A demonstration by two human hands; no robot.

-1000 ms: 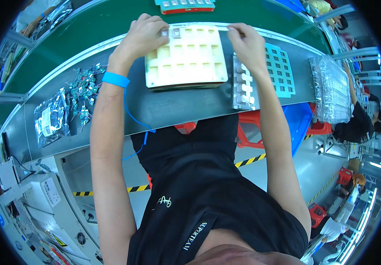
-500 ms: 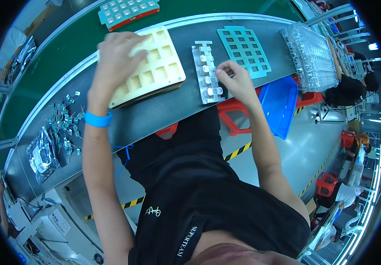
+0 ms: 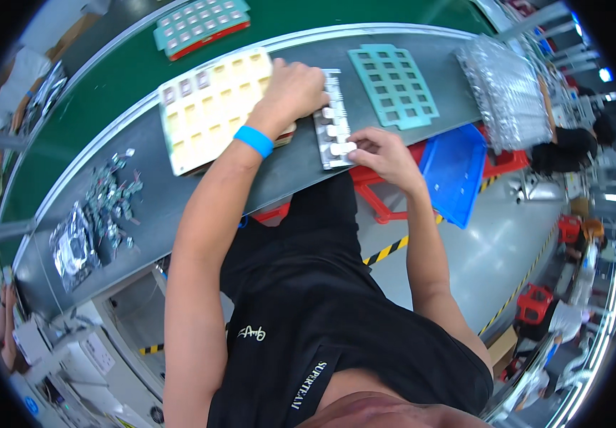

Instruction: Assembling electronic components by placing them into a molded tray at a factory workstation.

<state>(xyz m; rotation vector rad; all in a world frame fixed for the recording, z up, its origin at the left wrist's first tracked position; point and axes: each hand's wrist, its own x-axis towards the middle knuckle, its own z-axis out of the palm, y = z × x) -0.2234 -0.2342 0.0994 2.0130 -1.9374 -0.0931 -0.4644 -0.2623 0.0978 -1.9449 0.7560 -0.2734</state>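
A narrow silver fixture [image 3: 333,158] with a row of small white parts lies on the grey bench, pointing away from me. My left hand [image 3: 295,91], with a blue band at its wrist, is curled over the fixture's far end. Its fingertips are partly hidden, so I cannot make out what they hold. At the near end, the thumb and fingers of my right hand [image 3: 383,153] pinch a white rounded part [image 3: 344,148] on the fixture. Left of the fixture sits a cream tray [image 3: 211,123] of square pockets. A few small dark squares [image 3: 185,87] occupy its far-left pockets.
A teal grid plate [image 3: 395,84] lies right of the fixture, with bubble-wrapped sheets [image 3: 504,93] beyond it. Small wired boards [image 3: 112,200] and a silver bag [image 3: 72,246] are at left. Another teal tray [image 3: 204,27] stands on the green belt. A blue bin [image 3: 454,175] is below the bench.
My left hand has moved right, from over the cream tray to the fixture's far end, uncovering the dark squares. My right hand has come nearer along the fixture and pinches a white part.
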